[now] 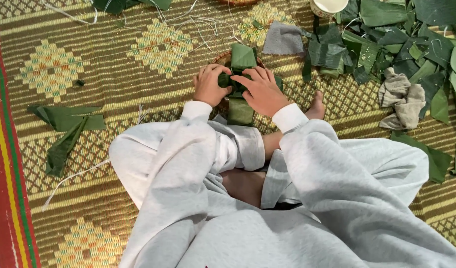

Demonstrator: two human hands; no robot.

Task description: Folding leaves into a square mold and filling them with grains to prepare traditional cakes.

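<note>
The person sits cross-legged on a woven mat (114, 99) in grey clothes, with both hands on a green leaf parcel (240, 79) just past the knees. The left hand (208, 84) is curled closed on the parcel's left side, fingers tucked against the leaf. The right hand (260, 89) lies flatter over the middle and right, fingers pressing a fold down. The parcel is a stack of crossed leaf strips, with 1 end pointing away and 1 toward the shins. It rests on a round basket (220, 58), mostly hidden beneath it.

A bare foot (316, 106) shows just right of the right wrist. To the upper right lies a heap of cut leaves (387, 39), with a grey cloth (283, 38) at its left edge and a crumpled beige rag (401, 99) lower down. A white cup (327, 6) stands at the top edge. 2 folded leaves (64, 129) lie well to the left, and thin white strings (198, 25) are scattered above.
</note>
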